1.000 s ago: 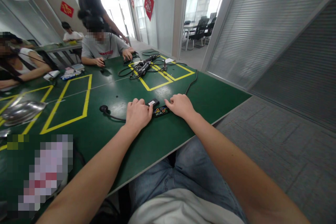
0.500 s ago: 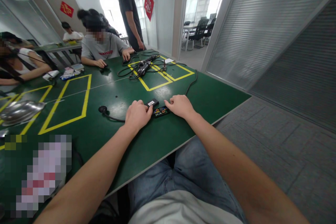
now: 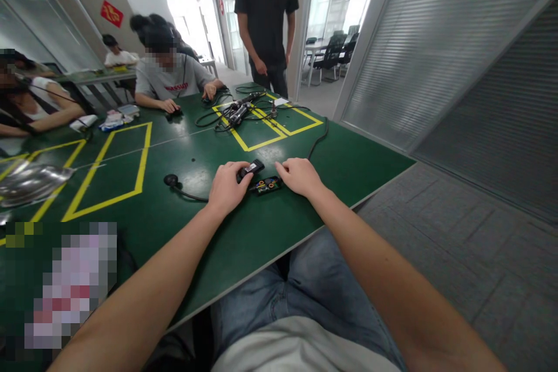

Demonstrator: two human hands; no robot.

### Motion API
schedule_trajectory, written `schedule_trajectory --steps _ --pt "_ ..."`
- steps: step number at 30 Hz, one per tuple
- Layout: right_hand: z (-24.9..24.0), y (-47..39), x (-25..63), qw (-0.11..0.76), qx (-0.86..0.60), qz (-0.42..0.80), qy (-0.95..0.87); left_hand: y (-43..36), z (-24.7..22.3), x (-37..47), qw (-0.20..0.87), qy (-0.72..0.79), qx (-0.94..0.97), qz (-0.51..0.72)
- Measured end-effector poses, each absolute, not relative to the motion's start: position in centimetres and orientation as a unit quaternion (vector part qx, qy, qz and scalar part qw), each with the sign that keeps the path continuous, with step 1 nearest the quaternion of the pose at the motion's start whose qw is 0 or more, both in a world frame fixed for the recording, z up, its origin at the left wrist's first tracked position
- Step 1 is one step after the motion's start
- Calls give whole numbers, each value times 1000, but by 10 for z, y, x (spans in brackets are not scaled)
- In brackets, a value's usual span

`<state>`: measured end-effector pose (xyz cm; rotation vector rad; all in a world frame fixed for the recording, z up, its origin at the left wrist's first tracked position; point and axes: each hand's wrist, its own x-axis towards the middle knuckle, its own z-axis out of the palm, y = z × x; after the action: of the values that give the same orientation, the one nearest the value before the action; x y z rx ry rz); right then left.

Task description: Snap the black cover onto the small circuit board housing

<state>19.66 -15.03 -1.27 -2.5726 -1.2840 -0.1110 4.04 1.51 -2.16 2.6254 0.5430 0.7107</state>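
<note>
My left hand (image 3: 226, 187) is closed around a black plastic cover (image 3: 255, 168) with a white label, held with the thumb on its near side. Just below the cover, a small circuit board (image 3: 267, 185) with copper-coloured coils lies in a black tray-like casing on the table. My right hand (image 3: 300, 175) rests at the right end of this casing, its thumb held out to the left. The other right fingers bend down and are mostly hidden; no object shows in them. A black plug (image 3: 171, 181) lies to the left, its cord running under my left hand.
The green table (image 3: 349, 168) bears yellow tape rectangles. Cables and black tools (image 3: 239, 109) lie ahead, with a dark cord (image 3: 320, 140) running towards my right hand. A metal bowl-like object (image 3: 37, 181) stands left. A seated co-worker (image 3: 174, 78) and a standing person (image 3: 267, 17) are beyond.
The cover in my left hand has lifted and tilted a little away from the board, showing more of the board. The standing person has moved right and turned. My right hand has hardly moved.
</note>
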Motion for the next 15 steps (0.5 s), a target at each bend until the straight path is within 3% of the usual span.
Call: schedule_trajectory --steps 3,6,15 --pt "-14 -152 200 163 -890 -23 -425 9 -20 36 180 81 937 288" --pt "-15 -152 202 182 -887 -13 -425 3 -18 33 180 -7 954 238" --pt "-17 -151 202 187 -869 -13 -457 0 -13 32 138 -16 976 168"
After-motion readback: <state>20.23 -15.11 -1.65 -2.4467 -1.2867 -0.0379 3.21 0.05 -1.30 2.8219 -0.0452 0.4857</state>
